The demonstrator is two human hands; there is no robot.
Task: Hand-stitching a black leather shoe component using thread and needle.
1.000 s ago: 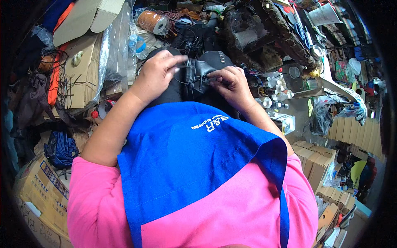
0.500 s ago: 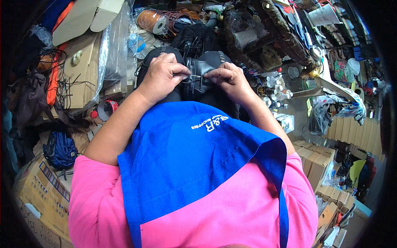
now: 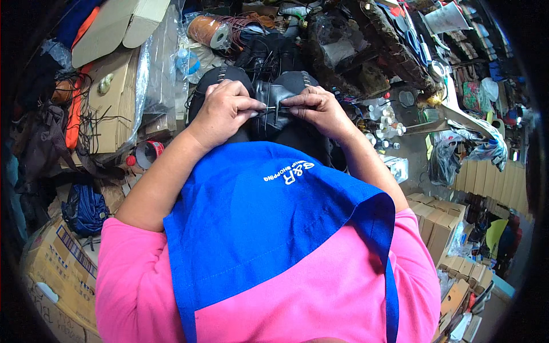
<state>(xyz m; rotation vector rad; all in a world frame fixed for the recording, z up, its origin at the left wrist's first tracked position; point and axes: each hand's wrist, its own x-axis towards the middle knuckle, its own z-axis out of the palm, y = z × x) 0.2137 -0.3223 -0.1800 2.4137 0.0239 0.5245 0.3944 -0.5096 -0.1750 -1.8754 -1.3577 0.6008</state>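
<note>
A black leather piece (image 3: 278, 93), possibly part of a shoe, rests on my lap between my knees. My left hand (image 3: 224, 111) is closed in a pinch at its left side. From those fingertips a thin, pale, needle-like tool (image 3: 270, 107) points right across the leather. My right hand (image 3: 320, 110) pinches at the leather's right edge, thumb and forefinger together. The two hands' fingertips are a short way apart. Whether a thread runs between them is too fine to tell.
Beyond my knees lie black laced shoes (image 3: 266, 51) and an orange spool (image 3: 209, 31) in plastic. Flattened cardboard (image 3: 111, 108) leans at the left. Small bottles (image 3: 383, 120) cluster at the right, with stacked boxes (image 3: 434, 220) nearer me. A blue apron (image 3: 246, 211) covers my front.
The pale lines that stretched between both hands have given way to one short thin tool by my left fingertips. Both hands have shifted only slightly and stay pinched.
</note>
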